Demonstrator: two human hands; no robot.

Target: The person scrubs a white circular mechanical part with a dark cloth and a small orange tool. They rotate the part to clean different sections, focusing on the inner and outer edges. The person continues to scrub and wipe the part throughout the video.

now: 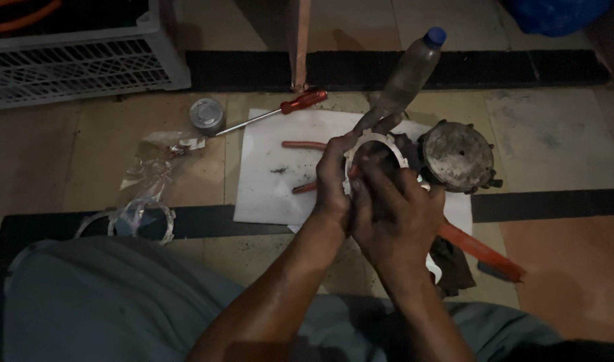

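We hold a flat toothed metal ring (374, 149) between both hands: our left hand (333, 177) pinches its left edge, and our right hand (395, 214) closes over its lower part, so it stays raised above the white sheet (266, 174). Just beside it stands a round dirty housing (457, 155), probably kept near for fitting. A red-handled screwdriver (280, 110) lies farther away on the floor.

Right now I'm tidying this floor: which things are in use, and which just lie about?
In use:
left hand
right hand
notched metal ring

Lying about:
red-handled screwdriver
small tin
plastic bottle
round metal housing
clear wrapping
white sheet
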